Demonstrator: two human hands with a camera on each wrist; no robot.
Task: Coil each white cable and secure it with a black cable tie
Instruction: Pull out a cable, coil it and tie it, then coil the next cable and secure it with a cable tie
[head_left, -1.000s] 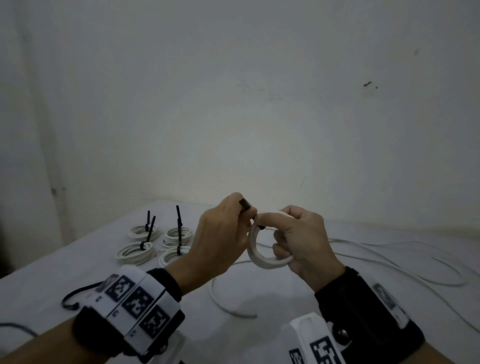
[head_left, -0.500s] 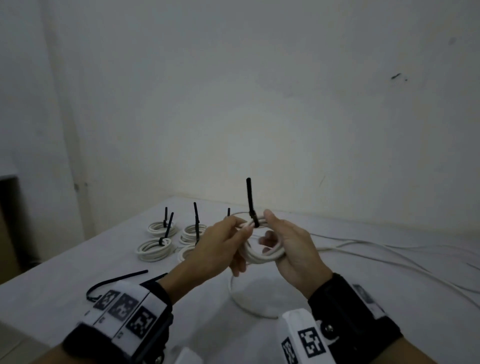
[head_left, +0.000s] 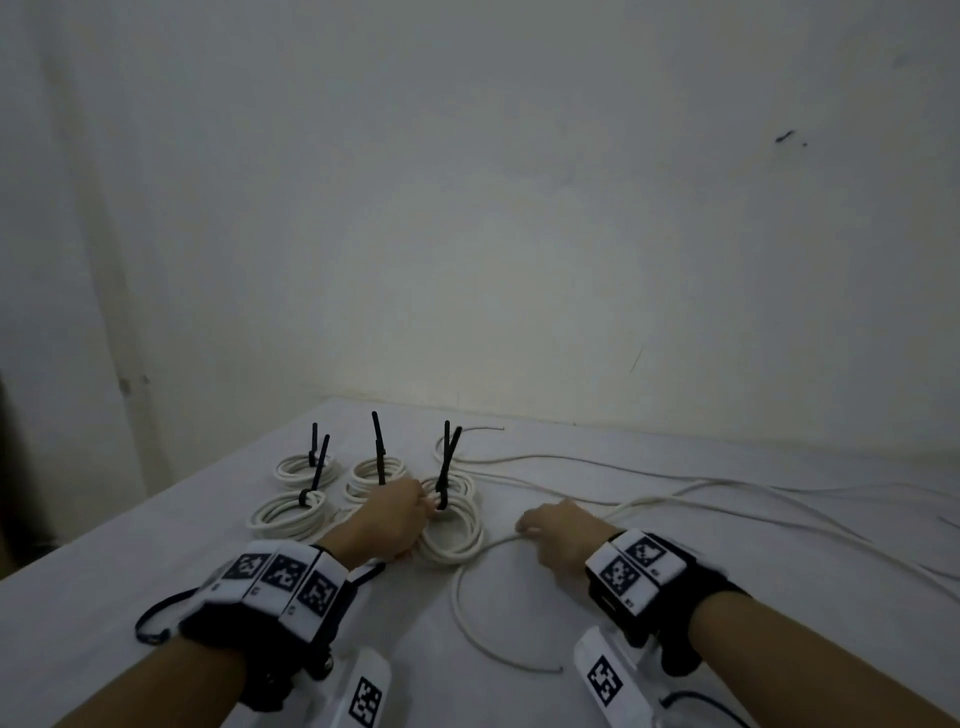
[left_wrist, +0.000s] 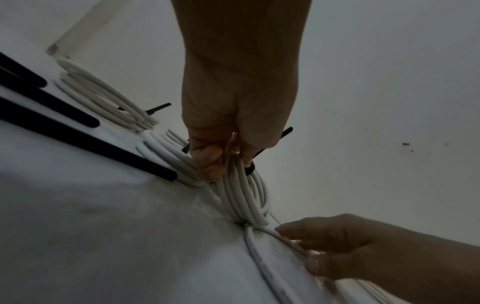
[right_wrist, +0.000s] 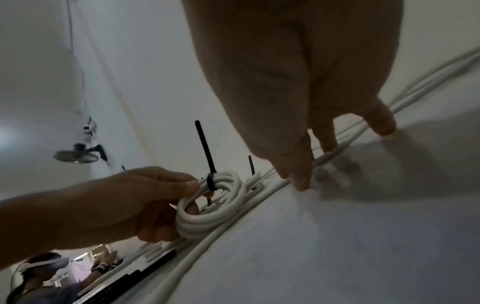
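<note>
Wrists with tag-marked bands are seen nearest in the head view, stretched out over the table (head_left: 156, 519). Just beyond them a loose cable (head_left: 470, 623) is laid in an open arc on the cloth, one end lying free near the right wrist. The right hand (head_left: 558, 530) is lowered onto this cable with fingers (right_wrist: 298, 174) pointing down; they are seen touching it where it runs along the table, but whether it is already pinched cannot be told. A little farther, the left hand (head_left: 392, 519) is closed round a tied coil (head_left: 452, 525): thumb and fingers are curled about its strands beside the black tie (right_wrist: 210, 181), whose tail stands up. The coil's lower edge is rested on the table at the near right of the finished coils (head_left: 296, 493), each with an upright tie. Spare ties (left_wrist: 78, 127) are laid flat on the table by the left hand. Farthest off, more uncoiled cable (head_left: 727, 488) is trailed toward the wall.

The step in hand is judged to be the setting down of a finished coil while the next cable is taken up. Next, the coil should be let go among the others, the loose cable gripped near its end and wound into loops, and a spare tie fetched.
</note>
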